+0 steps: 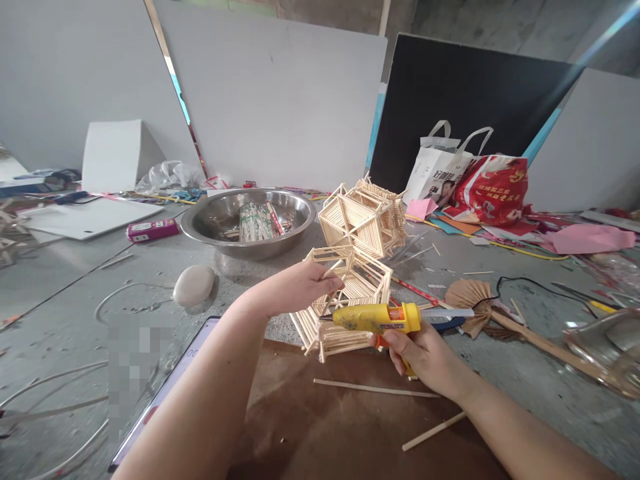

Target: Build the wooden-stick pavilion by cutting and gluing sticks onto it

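Note:
A yellow hot glue gun (367, 319) is in my right hand (425, 353), fingers wrapped round its handle, with a clear glue stick (453, 313) jutting from its back. Its nozzle points left, close to the front framework of wooden sticks (345, 339). My left hand (310, 287) reaches over this framework, its fingers pinched on a thin wooden stick (331, 272); the far side of the grip is hidden. Right behind stands a second stick structure (363, 223), rounded and many-sided. Two loose wooden sticks (370, 388) lie on the brown board in front.
A steel basin (200, 230) with packed sticks stands behind to the left. A phone (165, 387) lies by my left forearm, near a white round object (193, 285). To the right are a brown fan (470, 300), a black cord (540, 283) and a glass vessel (610, 350).

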`<state>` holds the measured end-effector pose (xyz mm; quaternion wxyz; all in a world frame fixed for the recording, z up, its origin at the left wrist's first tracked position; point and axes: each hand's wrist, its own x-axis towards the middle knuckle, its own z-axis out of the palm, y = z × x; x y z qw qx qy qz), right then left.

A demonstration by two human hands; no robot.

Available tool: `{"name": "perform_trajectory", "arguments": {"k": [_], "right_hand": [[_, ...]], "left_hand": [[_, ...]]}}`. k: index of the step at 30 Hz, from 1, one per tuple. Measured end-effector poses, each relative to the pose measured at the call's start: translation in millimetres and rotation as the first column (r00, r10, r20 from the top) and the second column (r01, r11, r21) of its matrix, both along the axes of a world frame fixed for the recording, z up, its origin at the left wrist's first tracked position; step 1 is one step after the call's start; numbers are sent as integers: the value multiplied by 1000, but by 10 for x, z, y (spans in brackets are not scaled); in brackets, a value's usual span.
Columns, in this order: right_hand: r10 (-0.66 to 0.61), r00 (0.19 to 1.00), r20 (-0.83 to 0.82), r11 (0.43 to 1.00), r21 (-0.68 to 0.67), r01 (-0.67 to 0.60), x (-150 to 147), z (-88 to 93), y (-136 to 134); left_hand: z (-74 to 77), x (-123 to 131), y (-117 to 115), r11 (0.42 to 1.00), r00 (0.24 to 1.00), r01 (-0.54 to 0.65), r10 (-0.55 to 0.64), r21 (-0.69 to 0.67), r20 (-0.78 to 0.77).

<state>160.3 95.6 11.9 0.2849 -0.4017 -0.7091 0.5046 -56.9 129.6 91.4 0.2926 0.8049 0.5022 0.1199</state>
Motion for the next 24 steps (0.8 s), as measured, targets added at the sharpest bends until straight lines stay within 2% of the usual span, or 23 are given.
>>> {"name": "perform_trajectory", "arguments": {"k": [8,17,22,24], "right_hand": [[9,1000,-11,1000,1,-9,25,-30,1],[12,1000,-11,1000,-6,-12,2,16,7],[61,992,-110,995,-75,-69,277,172,106],[106,990,-91,985,-129,-117,456,278,166]], "left_hand": [[9,-1,-1,999,1000,13,-12,-36,19],[20,0,-4,997,1000,-20,19,-80,-11],[21,4,0,996,1000,-27,27,-80,-1],[15,2,4,996,999,-33,33,-78,-1]]}}
